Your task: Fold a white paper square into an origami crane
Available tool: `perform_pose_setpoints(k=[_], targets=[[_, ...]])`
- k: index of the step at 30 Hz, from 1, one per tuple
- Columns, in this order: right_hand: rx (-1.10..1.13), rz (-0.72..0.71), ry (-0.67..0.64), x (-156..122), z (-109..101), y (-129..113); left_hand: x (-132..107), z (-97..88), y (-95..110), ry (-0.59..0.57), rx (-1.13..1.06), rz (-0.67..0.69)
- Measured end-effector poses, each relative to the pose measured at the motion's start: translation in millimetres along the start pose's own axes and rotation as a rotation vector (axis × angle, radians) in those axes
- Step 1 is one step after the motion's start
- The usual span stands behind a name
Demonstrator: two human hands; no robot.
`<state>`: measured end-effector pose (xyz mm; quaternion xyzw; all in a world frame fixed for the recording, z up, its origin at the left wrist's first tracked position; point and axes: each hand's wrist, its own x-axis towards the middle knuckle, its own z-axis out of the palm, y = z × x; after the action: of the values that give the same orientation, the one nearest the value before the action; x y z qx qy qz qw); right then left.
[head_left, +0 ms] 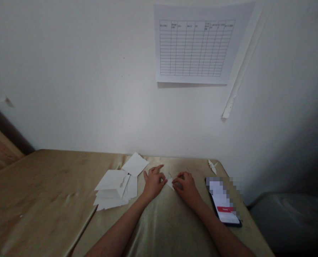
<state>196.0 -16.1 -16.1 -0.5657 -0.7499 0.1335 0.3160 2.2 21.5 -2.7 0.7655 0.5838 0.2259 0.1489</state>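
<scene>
A small folded piece of white paper [170, 181] lies on the tan table [54, 192] between my two hands. My left hand [153, 181] rests on the table with its fingers curled and its fingertips pinching the paper's left edge. My right hand [186, 185] is curled over the paper's right side, fingers pressed down on it. Most of the paper is hidden under the fingers.
A loose stack of white paper sheets [117, 185] lies left of my hands. A phone [223, 205] with a lit screen lies to the right. A small folded paper crane [213, 165] sits at the far right corner. A printed table sheet [195, 44] hangs on the wall.
</scene>
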Motion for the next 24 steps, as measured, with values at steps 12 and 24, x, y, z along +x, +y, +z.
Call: perform_pose_setpoints(k=[12, 24], targets=[[-0.072, -0.012, -0.028, -1, 5, -10, 3, 3.0, -5, 0.013, -0.026, 0.0], [-0.058, 0.011, -0.079, 1, 5, -6, 10, 3.7, -4, 0.085, -0.06, -0.058]])
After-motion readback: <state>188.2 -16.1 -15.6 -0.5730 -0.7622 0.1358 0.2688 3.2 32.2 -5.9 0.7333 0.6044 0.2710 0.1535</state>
